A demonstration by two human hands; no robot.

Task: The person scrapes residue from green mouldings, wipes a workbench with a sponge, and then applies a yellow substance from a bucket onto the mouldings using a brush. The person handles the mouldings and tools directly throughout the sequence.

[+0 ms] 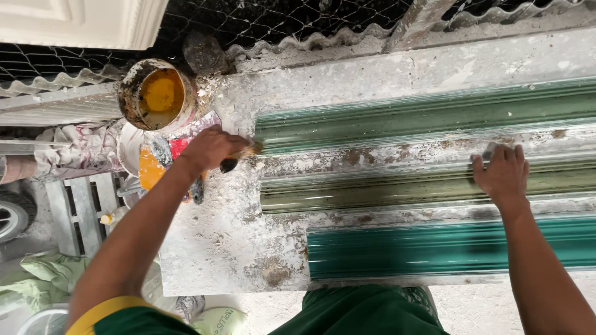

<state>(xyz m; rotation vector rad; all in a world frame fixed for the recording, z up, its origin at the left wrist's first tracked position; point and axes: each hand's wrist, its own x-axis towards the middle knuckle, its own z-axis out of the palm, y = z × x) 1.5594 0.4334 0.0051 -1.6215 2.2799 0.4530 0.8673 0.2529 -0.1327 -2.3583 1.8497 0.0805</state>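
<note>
Over the worktable [217, 248], left hand [211, 147] closes its grip around a brush [239, 158]; right hand [501, 175] lies flat, grip open, on green moulding [422, 186].

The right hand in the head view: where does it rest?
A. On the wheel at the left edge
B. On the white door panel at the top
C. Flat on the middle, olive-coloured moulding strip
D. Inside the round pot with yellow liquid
C: the right hand lies with its fingers spread on the olive moulding strip, while the left hand holds a brush near the pot.
</note>
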